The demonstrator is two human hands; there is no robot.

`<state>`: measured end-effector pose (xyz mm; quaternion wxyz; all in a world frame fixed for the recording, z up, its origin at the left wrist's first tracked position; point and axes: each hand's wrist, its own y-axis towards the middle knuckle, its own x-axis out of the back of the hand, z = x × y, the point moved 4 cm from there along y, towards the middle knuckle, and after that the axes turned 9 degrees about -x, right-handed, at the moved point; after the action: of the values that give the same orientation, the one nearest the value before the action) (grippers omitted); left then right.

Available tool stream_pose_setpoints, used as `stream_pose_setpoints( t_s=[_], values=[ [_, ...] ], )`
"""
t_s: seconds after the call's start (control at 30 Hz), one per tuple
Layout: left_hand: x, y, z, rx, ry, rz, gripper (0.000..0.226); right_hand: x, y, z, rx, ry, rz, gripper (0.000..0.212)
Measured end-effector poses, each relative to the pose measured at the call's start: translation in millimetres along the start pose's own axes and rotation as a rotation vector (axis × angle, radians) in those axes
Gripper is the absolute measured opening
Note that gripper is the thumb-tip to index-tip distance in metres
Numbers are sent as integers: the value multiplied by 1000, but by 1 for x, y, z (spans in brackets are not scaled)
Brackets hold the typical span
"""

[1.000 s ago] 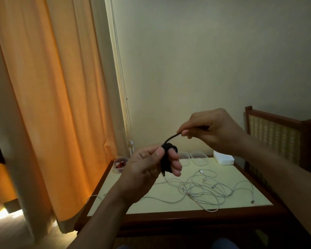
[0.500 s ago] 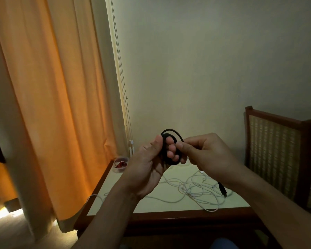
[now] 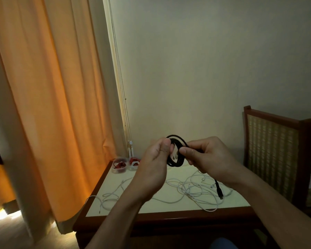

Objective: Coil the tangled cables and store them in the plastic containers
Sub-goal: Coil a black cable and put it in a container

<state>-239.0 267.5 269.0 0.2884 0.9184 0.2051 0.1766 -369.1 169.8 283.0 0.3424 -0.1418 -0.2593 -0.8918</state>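
Note:
I hold a black cable (image 3: 176, 161) wound into a small coil above the table. My left hand (image 3: 154, 166) grips the coil's left side between thumb and fingers. My right hand (image 3: 207, 159) pinches the cable at the coil's right side, and the loose black end with its plug (image 3: 220, 191) hangs below that hand. Tangled white cables (image 3: 190, 190) lie spread over the table. Two clear plastic containers, one with a red cable (image 3: 119, 166) and one with red and white cable (image 3: 134, 163), stand at the table's far left corner.
The table (image 3: 151, 215) has a pale top and a dark wooden rim. An orange curtain (image 3: 48, 105) hangs to the left. A wooden chair with a woven back (image 3: 275, 151) stands at the right, close to the table.
My right hand came down from above and met the left hand at the coil, adding a loop. Both hands then rose slightly, and the view tilted so the left containers show.

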Motion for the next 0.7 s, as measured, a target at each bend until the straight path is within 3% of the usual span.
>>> stream_pose_setpoints(
  t_s=[0.1, 0.2, 0.37, 0.43, 0.6, 0.7],
  values=[
    [6, 1, -1, -19, 19, 54, 46, 5, -1, 0, 37, -104, -17, 31],
    [11, 1, 2, 7, -25, 108, 38, 8, -1, 0, 22, -63, -2, 25],
    [21, 2, 4, 59, -81, 111, 33, 8, 2, -9, -93, 64, 205, 20],
    [30, 3, 6, 86, -85, 102, 35, 8, 3, -13, -111, 7, 246, 20],
    [43, 9, 9, 129, -120, 100, 37, 15, 17, -33, 11, -545, 4, 7],
    [39, 7, 10, 141, -110, 121, 36, 19, 22, -31, -1, -349, -162, 9]
  ],
)
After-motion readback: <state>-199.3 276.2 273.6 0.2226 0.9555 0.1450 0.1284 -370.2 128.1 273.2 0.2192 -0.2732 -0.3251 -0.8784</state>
